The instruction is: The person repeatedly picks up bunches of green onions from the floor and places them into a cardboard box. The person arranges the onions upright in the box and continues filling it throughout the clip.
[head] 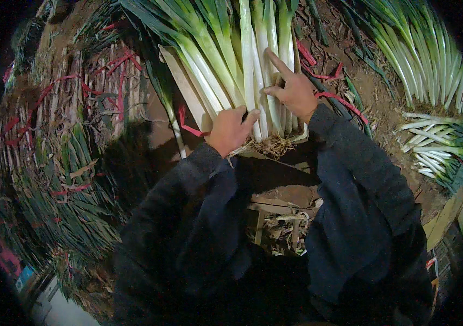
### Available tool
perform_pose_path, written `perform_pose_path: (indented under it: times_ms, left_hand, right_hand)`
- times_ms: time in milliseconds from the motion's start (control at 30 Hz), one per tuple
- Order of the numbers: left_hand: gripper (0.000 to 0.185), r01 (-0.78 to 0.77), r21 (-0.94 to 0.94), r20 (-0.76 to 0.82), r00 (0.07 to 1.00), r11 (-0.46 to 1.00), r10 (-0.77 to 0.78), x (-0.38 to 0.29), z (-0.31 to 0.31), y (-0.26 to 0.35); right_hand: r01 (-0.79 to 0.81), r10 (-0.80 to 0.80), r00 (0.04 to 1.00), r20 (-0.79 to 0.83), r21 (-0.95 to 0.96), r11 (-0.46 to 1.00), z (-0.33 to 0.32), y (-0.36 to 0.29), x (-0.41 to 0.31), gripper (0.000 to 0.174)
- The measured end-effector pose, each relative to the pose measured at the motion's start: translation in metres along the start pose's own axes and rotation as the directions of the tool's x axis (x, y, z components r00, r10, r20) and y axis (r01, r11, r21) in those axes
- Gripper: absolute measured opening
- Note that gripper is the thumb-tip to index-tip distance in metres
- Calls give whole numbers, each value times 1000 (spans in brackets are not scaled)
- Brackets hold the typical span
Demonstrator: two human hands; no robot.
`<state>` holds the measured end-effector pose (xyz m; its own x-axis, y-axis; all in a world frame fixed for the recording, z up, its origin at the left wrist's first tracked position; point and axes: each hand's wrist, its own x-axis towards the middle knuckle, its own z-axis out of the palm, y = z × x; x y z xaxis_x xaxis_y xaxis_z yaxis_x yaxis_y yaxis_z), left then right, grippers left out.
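A bundle of long onions [223, 65], with white stems and green tops, lies in front of me in a wooden trough [193, 91] with slanted sides. Its pale, stringy roots [276, 146] hang over the near end. At the lower left of the bundle, my left hand [233, 129] has thumb and fingers closed around the bottom of one white stalk [247, 61]. My right hand [294, 91] rests on the right-hand stems, index finger stretched out and thumb apart. Its other fingers are partly hidden.
Soil-covered onions [93, 134] tied with red ribbon [44, 95] are heaped at left. A single onion [176, 130] lies left of the trough. Cleaned onions [423, 61] fan out at upper right, above a smaller pile [435, 146]. Red ribbons [343, 106] and dry leaves litter the ground.
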<state>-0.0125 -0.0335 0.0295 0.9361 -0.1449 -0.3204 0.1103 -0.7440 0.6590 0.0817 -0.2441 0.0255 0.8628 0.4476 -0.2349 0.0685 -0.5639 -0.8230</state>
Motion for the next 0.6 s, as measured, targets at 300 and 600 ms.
perform_pose_path:
  times_ms: [300, 600]
  left_hand:
    - [49, 13, -49, -152, 988, 999, -20, 45, -26, 14]
    - [45, 71, 27, -242, 968, 997, -62, 39, -7, 7]
  right_hand:
    - [76, -64, 993, -102, 115, 990, 2, 12, 6, 82]
    - [113, -111, 991, -75, 16, 993, 12, 15, 8, 82]
